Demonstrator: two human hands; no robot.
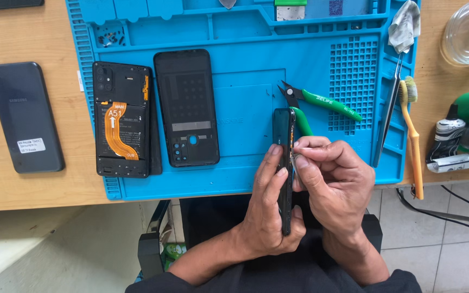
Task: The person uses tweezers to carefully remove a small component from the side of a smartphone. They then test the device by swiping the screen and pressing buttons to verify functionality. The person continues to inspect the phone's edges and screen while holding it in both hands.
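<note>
A: Fingertips of your right hand (329,176) pinch something small at the phone's (284,163) edge.

B: Left hand (270,209) clamps that phone edge-up over the blue mat's (245,97) near rim; keep it steady, prying gently.

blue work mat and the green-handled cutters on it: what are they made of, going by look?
Blue work mat: probably silicone or soft rubber; matte, moulded trays and a grid of small cells, no glare. Green-handled cutters: dark metal jaws, seemingly blackened steel, with handles in glossy green plastic or vinyl sleeves. One handle runs behind the black phone frame held edge-on by the left hand and right hand.
</note>
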